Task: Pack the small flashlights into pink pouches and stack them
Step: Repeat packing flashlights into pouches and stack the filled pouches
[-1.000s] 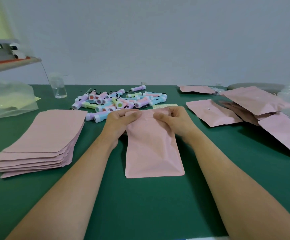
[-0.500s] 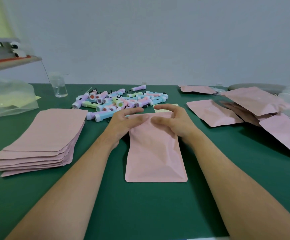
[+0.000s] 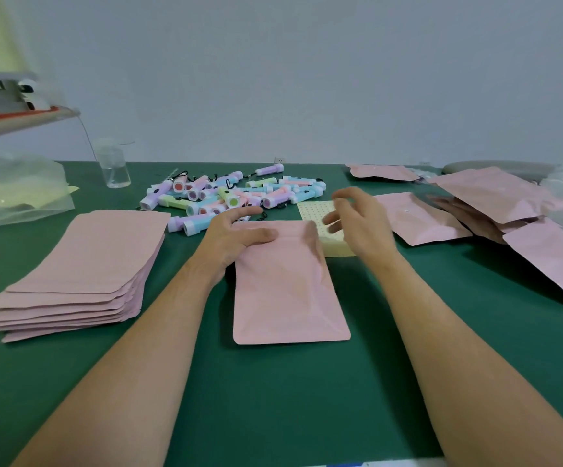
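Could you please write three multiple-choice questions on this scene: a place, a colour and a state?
1. Where does the stack of flat pouches lie?
A. far right
B. far left
C. atop the flashlights

2. What colour is the table?
A. green
B. white
C. red

3. How is the right hand?
A. gripping a flashlight
B. pressing the stack
C. open, holding nothing

Answers: B, the stack sits near the picture's left edge; A, green shows around everything; C, its fingers hang spread beside the middle pouch, empty.
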The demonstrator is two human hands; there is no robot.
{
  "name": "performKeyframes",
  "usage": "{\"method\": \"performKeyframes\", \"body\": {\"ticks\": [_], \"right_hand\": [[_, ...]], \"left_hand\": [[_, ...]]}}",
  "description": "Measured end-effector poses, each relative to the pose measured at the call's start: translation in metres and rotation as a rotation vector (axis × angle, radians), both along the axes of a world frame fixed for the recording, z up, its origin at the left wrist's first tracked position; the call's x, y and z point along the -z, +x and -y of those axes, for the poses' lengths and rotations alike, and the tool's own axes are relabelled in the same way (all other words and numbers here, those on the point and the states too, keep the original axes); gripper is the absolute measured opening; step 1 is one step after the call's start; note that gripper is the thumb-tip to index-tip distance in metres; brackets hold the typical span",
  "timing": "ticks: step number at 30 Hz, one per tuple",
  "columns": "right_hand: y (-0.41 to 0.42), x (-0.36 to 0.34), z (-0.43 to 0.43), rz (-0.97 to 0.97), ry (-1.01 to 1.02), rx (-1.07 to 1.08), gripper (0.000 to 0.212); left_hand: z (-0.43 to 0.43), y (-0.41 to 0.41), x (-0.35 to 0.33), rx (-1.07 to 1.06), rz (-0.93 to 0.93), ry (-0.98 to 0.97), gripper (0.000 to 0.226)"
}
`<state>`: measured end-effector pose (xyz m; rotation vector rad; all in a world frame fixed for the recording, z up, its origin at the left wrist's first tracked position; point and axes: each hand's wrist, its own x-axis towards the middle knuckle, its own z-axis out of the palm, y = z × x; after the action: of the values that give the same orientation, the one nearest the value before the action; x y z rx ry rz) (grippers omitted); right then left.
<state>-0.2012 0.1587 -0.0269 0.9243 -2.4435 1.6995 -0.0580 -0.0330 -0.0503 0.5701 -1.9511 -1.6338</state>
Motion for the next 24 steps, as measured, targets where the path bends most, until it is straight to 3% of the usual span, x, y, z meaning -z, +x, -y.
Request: {"method": "performKeyframes", "body": {"ticks": [3,6,8,14,24], "right_hand": [[-0.017,0.002,-0.015,-0.273,0.325,0.253,0.039],[-0.029,0.005,-0.023,-0.276,0.457,0.219,0.050],[-0.033,0.007,-0.027,-0.259,0.471,0.153,0.050],[-0.026,0.006,-0.014,-0.297,0.444,-0.009,0.017],[-0.006,0.010,0.005,-0.315,0.628,-0.026,0.018]], "left_hand": [[0.006,0.003,0.004,0.002,0.059,-0.101,0.051],[0.002,0.000,0.006,0.048,0.149,-0.281,0.043],[0.001,-0.003,0.006,0.054,0.174,-0.299,0.039],[-0.001,-0.002,0.005,0.072,0.168,-0.259,0.034],[-0.005,-0.001,0.006,0.075,0.146,-0.244,0.031]]}}
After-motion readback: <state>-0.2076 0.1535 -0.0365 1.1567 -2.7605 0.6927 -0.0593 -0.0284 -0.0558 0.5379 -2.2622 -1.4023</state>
